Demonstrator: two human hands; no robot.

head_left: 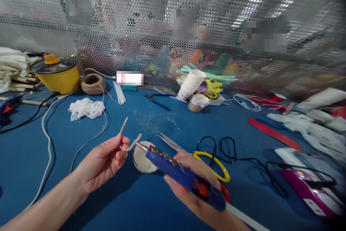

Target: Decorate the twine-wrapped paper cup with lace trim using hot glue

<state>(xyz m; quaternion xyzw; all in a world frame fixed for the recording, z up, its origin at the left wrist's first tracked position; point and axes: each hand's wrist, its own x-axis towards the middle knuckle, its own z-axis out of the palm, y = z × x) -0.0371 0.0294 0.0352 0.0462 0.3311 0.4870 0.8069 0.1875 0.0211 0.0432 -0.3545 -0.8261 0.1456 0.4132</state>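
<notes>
Between thumb and fingers, my left hand (109,153) pinches a short piece of twine (131,146), bent so that both ends stick out. My right hand (189,177) is wrapped round a blue hot glue gun (173,166), whose metal nozzle points left and meets or nearly meets the twine's end. Behind the nozzle, a small pale cup (144,159) stands on the blue table, partly covered by the glue gun. Scissors with yellow handles (213,164) lie just beyond my right hand, their blades partly visible. A white glue stick (244,216) extends from the gun's rear.
At the back left are a yellow pot (58,78), a roll of twine (93,84) and crumpled white plastic (86,109). Pliers (159,101) and stacked paper cups (191,84) lie farther back. Black cable (248,159) and a purple power strip (310,191) occupy the right.
</notes>
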